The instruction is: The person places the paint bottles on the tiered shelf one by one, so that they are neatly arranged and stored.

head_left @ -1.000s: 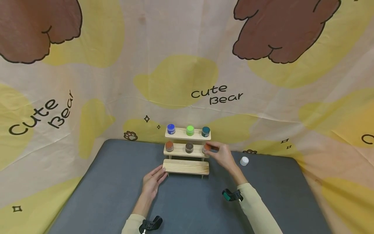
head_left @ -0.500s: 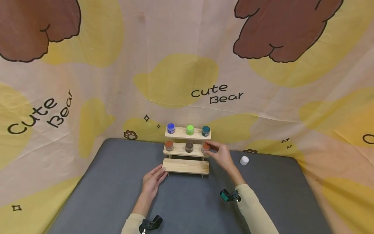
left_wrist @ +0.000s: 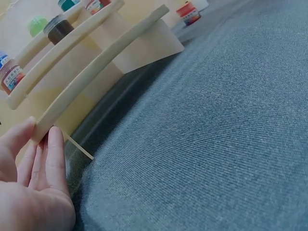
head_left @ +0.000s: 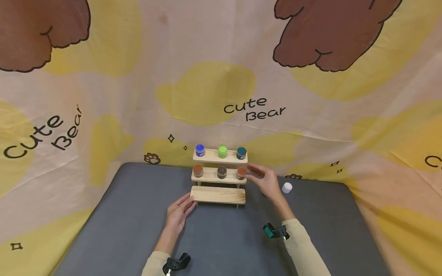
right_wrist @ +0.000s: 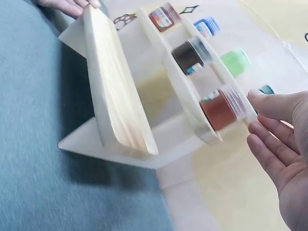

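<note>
A three-tier wooden display rack point(head_left: 218, 194) stands on the table. At the left end of its lowest shelf, my left hand point(head_left: 176, 215) pinches the board, thumb at the top and fingers beneath, as the left wrist view also shows. The middle shelf bears a reddish-brown paint jar point(right_wrist: 223, 109) at its right end, a dark brown jar point(head_left: 222, 172) in the centre and an orange-brown jar point(head_left: 198, 171) at the left. My right hand point(head_left: 268, 184) is just right of the reddish-brown jar, fingers spread and holding nothing. The lowest shelf has no jars on it.
On the top shelf are a blue jar point(head_left: 200, 150), a light green jar point(head_left: 222, 152) and a dark teal jar point(head_left: 241, 153). A white-topped jar point(head_left: 287, 188) and a red jar point(left_wrist: 188, 13) stand on the table right of the rack. A printed cloth hangs behind.
My right hand has let go of the reddish-brown jar, its fingers parting and drawing off to the right. The left hand keeps its hold on the rack. The head view has shifted slightly.
</note>
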`<state>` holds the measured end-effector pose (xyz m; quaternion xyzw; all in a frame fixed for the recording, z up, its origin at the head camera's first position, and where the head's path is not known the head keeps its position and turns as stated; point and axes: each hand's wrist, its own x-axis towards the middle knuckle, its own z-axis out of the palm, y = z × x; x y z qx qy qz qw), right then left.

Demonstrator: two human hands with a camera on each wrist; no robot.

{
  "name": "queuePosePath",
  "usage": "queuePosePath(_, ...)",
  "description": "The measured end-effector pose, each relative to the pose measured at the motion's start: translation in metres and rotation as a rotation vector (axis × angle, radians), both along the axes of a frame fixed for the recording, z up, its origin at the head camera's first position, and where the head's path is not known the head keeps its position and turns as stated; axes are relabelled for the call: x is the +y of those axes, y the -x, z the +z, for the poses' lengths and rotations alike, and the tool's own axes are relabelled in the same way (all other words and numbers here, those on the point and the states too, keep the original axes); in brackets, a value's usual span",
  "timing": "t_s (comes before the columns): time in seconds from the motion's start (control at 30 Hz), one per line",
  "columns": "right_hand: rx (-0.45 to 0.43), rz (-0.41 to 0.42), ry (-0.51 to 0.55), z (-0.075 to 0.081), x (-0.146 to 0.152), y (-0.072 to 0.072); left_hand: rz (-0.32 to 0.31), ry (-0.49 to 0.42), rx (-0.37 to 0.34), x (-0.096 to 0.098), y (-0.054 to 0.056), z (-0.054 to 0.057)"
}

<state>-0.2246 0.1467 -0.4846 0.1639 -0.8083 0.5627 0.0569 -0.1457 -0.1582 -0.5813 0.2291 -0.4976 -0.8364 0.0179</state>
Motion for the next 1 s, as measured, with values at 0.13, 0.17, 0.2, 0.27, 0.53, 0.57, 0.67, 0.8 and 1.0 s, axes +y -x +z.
queuePosePath(0.13,-0.011,-0.036,0.002,-0.002,0.013,-0.003,-0.010,0.000,0.008,0.001,0.000,0.000)
queuePosePath(0.17,-0.016,-0.038,0.006,-0.004,0.016,-0.003,-0.008,0.000,0.007,0.001,0.000,0.000)
queuePosePath(0.2,-0.023,-0.041,0.012,-0.005,0.019,-0.004,-0.003,-0.005,0.005,0.001,-0.001,0.000)
queuePosePath(0.27,-0.037,-0.057,0.016,-0.010,0.025,-0.005,-0.002,-0.002,0.002,0.001,0.000,0.000)
queuePosePath(0.53,-0.067,-0.125,-0.050,-0.013,0.044,-0.015,-0.002,-0.007,0.002,0.000,0.000,0.002)
queuePosePath(0.57,-0.067,-0.126,-0.049,-0.011,0.045,-0.018,0.002,-0.014,-0.002,0.000,0.000,0.002)
queuePosePath(0.67,-0.061,-0.125,-0.037,-0.005,0.049,-0.026,-0.008,-0.012,0.002,0.000,-0.001,0.002)
queuePosePath(0.8,-0.087,-0.133,-0.045,-0.017,0.058,-0.028,-0.011,-0.015,-0.001,0.000,-0.001,0.003)
queuePosePath(1.0,-0.120,-0.164,-0.094,-0.051,0.073,-0.019,-0.018,-0.003,-0.012,-0.002,-0.002,0.003)
